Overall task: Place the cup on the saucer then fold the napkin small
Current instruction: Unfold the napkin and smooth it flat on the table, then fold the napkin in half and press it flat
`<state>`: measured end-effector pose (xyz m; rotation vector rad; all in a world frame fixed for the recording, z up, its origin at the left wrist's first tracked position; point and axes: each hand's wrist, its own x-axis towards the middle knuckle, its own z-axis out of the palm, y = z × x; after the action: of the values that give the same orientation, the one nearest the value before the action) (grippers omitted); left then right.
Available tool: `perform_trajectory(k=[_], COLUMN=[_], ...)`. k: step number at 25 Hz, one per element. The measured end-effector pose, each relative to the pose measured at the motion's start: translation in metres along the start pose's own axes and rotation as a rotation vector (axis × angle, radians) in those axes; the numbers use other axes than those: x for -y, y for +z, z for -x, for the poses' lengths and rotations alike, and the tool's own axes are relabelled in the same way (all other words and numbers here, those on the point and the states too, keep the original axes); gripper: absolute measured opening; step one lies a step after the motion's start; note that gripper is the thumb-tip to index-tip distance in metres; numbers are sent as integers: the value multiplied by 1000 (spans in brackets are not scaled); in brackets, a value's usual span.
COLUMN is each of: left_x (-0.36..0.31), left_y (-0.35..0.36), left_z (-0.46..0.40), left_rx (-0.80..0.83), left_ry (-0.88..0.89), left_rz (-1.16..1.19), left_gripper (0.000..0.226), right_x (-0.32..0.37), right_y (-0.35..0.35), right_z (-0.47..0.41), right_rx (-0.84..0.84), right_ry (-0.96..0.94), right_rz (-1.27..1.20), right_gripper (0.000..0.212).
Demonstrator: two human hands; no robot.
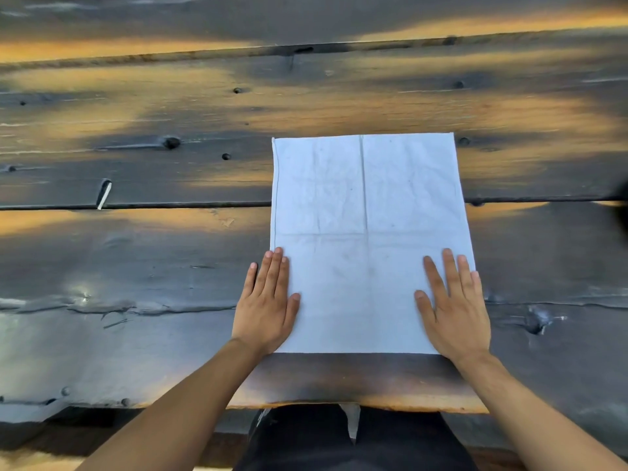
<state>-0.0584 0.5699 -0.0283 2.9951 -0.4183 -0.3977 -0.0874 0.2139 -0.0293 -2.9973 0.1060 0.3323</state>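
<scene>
Napkin (370,239): pale, laid flat on dark plank tabletop (136,266), centre-right of frame; long axis running from lower edge toward upper frame, near edge close to tabletop's front rim. Crease lines crossing lengthwise and crosswise.
Left hand (266,305): flat, fingers straight and together, pressed on lower-left corner.
Right hand (453,307): flat, fingers slightly spread, pressed on lower-right corner.
Dark blurred shape at right frame edge, possibly an object; unidentifiable.

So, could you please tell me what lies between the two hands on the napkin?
Only bare napkin with faint crease lines lies between the left hand and the right hand, as the head view shows.
</scene>
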Motion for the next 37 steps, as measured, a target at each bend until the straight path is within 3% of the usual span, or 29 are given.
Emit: perform_trajectory(k=[7, 13, 17, 21, 24, 27, 31, 37], left_x=[-23, -17, -22, -22, -15, 3, 30, 54], left_y=[-11, -4, -14, -42, -69, -96, -114, -119], left_z=[-32, -62, -62, -78, -121, -179, -243, -282], left_rx=[-96, -16, 45, -38, -164, -177, -68, -38], left_ry=[-1, -67, -76, -135, -263, -405, -484, -321], left_rz=[70, 17, 15, 74, 141, 273, 343, 353], left_gripper=[70, 76, 75, 64, 53, 49, 53, 32], right_x=[41, 25, 28, 31, 22, 10, -6, -23], right_y=[-10, -3, -15, -39, -65, -88, -106, -113], right_z=[-39, -78, -77, -91, -140, -203, -265, -294], right_rx=[-74, -46, 11, -79, -157, -200, -67, 58], right_ry=[-36, -199, -197, -110, 68, 206, 200, 143], right_rz=[-124, 10, -20, -179, -222, -233, -256, -316], right_gripper=[64, 65, 65, 55, 46, 48, 63, 50])
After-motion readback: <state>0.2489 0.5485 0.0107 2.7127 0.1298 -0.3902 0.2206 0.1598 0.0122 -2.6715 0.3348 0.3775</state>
